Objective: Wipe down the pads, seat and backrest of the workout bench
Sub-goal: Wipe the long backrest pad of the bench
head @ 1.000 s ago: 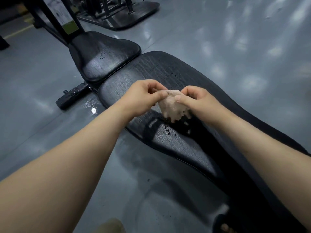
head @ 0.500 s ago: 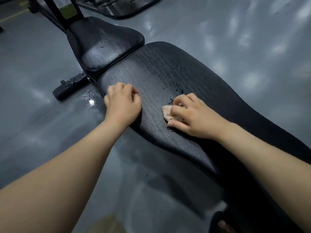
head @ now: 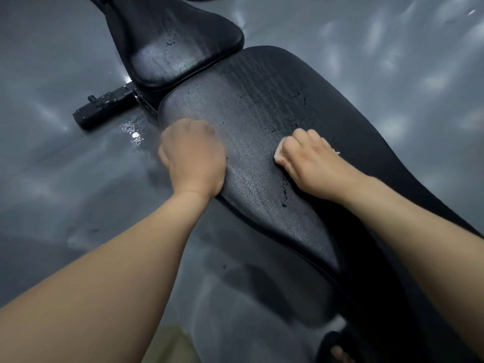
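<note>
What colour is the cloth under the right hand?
Pale pinkish beige; the cloth peeks out from under the right hand, seen in the head view.

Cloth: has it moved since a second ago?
Yes. The cloth has come down from mid-air onto the backrest, where the right hand now presses it, short of the seat.

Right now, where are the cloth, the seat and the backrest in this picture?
cloth (head: 278, 153): head view, its pale exposed left edge.
seat (head: 180, 40): head view, the middle of its top surface.
backrest (head: 262, 108): head view, the bare textured top near the seat end.
</note>
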`<state>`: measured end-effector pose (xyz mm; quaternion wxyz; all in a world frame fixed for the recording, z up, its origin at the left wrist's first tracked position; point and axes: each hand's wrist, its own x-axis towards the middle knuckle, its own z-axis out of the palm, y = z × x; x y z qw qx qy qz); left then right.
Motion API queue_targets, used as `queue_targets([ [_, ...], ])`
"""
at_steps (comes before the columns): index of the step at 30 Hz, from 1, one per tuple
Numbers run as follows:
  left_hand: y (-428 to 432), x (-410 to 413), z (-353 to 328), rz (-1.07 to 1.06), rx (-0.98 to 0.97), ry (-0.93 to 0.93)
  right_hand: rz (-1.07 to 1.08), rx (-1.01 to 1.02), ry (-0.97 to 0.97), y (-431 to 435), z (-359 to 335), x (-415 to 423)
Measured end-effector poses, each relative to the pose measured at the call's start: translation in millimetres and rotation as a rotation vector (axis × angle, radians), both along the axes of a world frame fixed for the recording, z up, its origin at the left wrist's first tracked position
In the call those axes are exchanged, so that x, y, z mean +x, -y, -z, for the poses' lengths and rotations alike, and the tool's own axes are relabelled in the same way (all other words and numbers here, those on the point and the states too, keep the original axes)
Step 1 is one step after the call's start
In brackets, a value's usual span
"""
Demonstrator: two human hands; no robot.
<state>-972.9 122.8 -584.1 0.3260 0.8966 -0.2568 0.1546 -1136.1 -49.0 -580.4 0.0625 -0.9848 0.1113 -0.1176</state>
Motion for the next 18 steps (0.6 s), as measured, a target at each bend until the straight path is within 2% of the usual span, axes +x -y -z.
queue_targets([
  [3, 0, 0, 0, 0.000, 0.012, -0.014, 0.084, 0.201, 0.077, 2, 6, 6],
  [5, 0, 1, 0, -0.005, 0.018, -0.013, 0.040, 0.239, 0.115, -8, 11, -7],
  [11, 1, 0, 1, -0.025, 0.036, 0.006, -0.252, 0.083, 0.006, -34, 6, -46],
  [14, 2, 1, 2, -0.028, 0.047, 0.011, -0.237, 0.070, -0.008, -17, 0, -17],
  [18, 2, 1, 1, -0.024, 0.070, 0.008, -0.086, 0.104, 0.045, 1, -9, 28],
])
